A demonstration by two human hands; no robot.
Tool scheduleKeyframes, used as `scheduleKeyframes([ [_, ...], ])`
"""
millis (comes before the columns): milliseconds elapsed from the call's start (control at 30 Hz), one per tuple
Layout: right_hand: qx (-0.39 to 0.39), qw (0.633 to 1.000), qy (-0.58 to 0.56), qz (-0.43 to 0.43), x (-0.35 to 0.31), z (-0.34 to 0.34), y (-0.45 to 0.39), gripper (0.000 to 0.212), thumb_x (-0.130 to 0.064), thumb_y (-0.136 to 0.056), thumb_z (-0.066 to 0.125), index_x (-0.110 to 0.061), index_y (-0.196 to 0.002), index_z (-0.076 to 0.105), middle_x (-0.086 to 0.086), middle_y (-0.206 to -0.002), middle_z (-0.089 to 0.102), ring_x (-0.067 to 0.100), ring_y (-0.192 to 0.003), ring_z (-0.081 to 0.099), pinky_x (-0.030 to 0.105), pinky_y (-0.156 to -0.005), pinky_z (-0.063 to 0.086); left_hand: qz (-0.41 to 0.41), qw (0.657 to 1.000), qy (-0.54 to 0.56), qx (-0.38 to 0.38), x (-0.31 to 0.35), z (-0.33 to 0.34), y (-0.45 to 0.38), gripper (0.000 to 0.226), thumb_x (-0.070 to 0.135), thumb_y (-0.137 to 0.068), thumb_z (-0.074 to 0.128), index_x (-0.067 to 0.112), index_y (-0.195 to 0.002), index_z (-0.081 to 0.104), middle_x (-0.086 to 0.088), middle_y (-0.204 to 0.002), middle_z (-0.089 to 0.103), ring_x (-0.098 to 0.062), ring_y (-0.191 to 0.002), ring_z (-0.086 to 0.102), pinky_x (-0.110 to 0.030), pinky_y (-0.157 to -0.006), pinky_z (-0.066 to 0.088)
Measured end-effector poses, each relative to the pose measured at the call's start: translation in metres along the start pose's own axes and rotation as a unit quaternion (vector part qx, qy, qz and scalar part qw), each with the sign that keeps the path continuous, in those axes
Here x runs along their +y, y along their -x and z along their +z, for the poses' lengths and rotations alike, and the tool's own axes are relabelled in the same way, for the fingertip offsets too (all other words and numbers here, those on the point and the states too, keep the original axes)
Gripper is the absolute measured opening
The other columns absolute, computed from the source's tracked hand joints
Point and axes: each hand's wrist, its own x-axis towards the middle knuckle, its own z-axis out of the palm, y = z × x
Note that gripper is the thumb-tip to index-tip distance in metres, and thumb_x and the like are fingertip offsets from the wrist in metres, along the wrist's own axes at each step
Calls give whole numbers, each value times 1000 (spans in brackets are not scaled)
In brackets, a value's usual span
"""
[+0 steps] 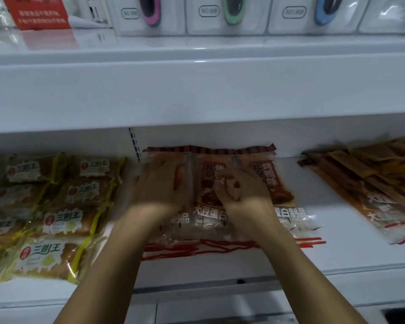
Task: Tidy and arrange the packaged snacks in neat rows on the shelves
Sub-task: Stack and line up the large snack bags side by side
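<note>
Squaring the middle snack row on the lower shelf (337,258).
Left hand (160,183) lies flat, fingers straight, on the red-edged packets (288,206); right hand (240,187) curls, pinching one. Blurred. Next: align far edges; tilted pile (372,185) right awaits.

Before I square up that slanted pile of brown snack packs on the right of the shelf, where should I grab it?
Take the pile of brown packs by its long side edges, one hand each side, coming from the shelf's open front. The flat packs lie fanned and angled, red-lined clear ends toward you, so squeezing the sides should align them. Both hands are now on the middle packs.
</note>
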Motion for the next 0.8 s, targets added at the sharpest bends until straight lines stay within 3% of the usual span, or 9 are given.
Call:
scheduleKeyframes([
  [100,69,997,26,8,27,-31,3,13,-25,-87,72,-23,-100,72,-5,-95,67,19,-90,63,31,-76,52,23,996,19,-80,42,29,-6,30,46,-99,44,36,-126,52,0,-135,55,-28,-134,48,-55,-112,39],
  [200,130,988,83,21,70,-70,8,19,-20,-84,71,-19,-103,73,3,-98,71,25,-89,64,34,-77,53,66,985,48,-152,85,57,-11,14,42,-91,47,36,-88,60,4,-101,62,-30,-119,60,-54,-103,47],
  [267,142,980,131,44,108,-101,11,23,-14,-83,73,-14,-107,73,6,-102,72,27,-91,66,34,-77,54,123,978,34,-164,114,73,-17,26,41,-93,43,33,-110,61,0,-123,60,-28,-127,53,-52,-109,42],
  [367,57,956,230,173,164,-153,19,30,-28,-86,69,-13,-112,71,12,-107,73,33,-95,67,35,-76,53,174,975,23,-137,160,87,-19,37,37,-103,34,29,-131,56,3,-136,56,-23,-130,49,-45,-118,26],
  [433,-12,921,300,247,191,-174,29,36,-41,-83,63,-16,-108,67,16,-114,69,37,-104,61,41,-83,51,166,973,46,-155,186,97,-16,36,27,-107,38,29,-140,52,8,-142,52,-17,-133,48,-27,-118,18],
  [533,-74,896,351,262,218,-190,46,62,-58,-81,60,-35,-138,49,3,-147,44,39,-133,31,60,-105,36,157,963,110,-190,217,116,-14,40,19,-108,42,22,-147,49,4,-152,45,-15,-138,43,-17,-112,26],
  [633,-32,918,340,204,239,-206,49,73,-60,-78,62,-36,-145,45,4,-146,44,36,-131,32,56,-105,40,171,961,132,-175,245,133,-8,39,15,-107,44,17,-144,53,0,-148,50,-13,-134,44,1,-97,19],
  [700,-12,920,355,166,253,-218,46,78,-55,-70,62,-38,-144,46,3,-144,47,33,-129,33,55,-107,37,173,962,129,-165,263,143,-3,39,15,-107,41,17,-143,54,-2,-146,52,-15,-131,48,-4,-102,25],
  [800,-61,913,363,176,267,-229,40,87,-65,-65,58,-40,-146,38,-1,-154,38,35,-140,24,64,-113,22,172,964,117,-164,289,158,3,40,17,-105,39,18,-141,57,-4,-141,58,-21,-126,54,-28,-106,39],
])
